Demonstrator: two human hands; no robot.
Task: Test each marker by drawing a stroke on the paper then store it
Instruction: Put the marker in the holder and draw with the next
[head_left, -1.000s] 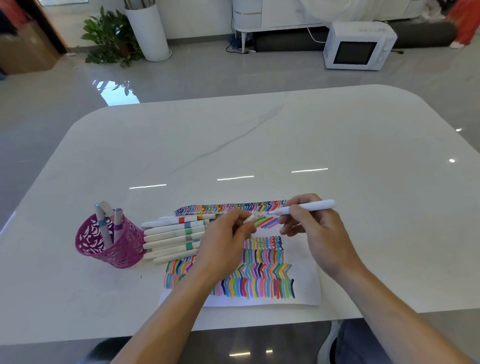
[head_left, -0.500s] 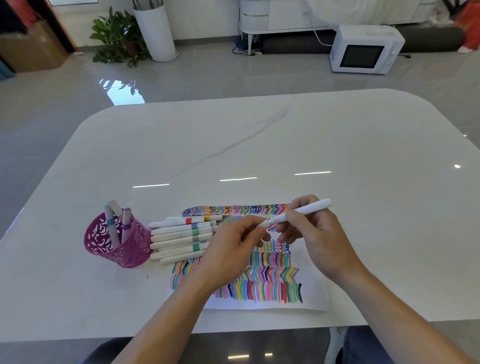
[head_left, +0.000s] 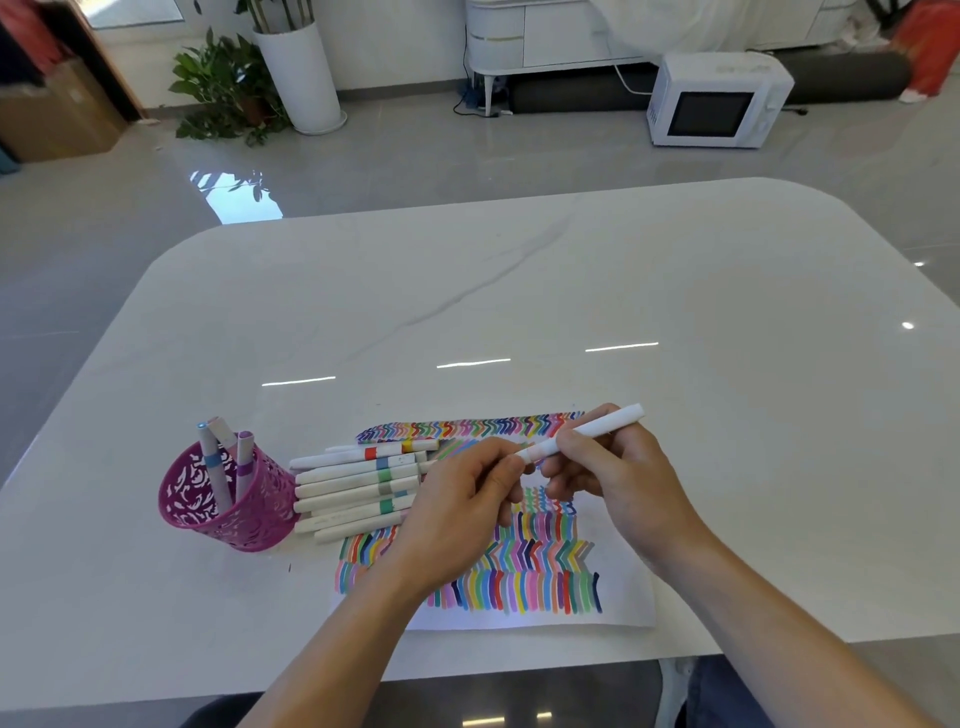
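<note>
Tabletop: A glossy white tabletop (head_left: 571, 291) with rounded corners is shown. Broad open surface runs from the paper to the far edge and out to the right edge.
Paper: A sheet of paper (head_left: 628, 608), covered in rows of coloured strokes, is laid close to the near edge, slightly left of centre.
Pen cup: A magenta openwork pen cup (head_left: 249, 525) is stood towards the near left corner, with three stored markers (head_left: 213, 462) upright in it.
Loose markers: A row of white markers (head_left: 353, 488) is laid side by side between the cup and the paper. Their left ends are just beside the cup and their right ends are over the paper's left edge.
Right hand: The right hand (head_left: 618, 478) is held above the far part of the paper, its fingers curled round the barrel of a white marker (head_left: 587, 431).
Left hand: The left hand (head_left: 457, 509) is held over the paper's left side. The marker's lower end is pinched between thumb and forefinger, and the other fingers are loosely curled.
Marker in hand: The white marker is bridged between both hands and tilted, its free end raised towards the far right. Its tip is hidden by the left fingers, and a pale pink band is seen beside them.
Floor beyond: A white microwave (head_left: 717, 98) and a potted plant (head_left: 223, 88) are seen on the grey floor past the far edge.
</note>
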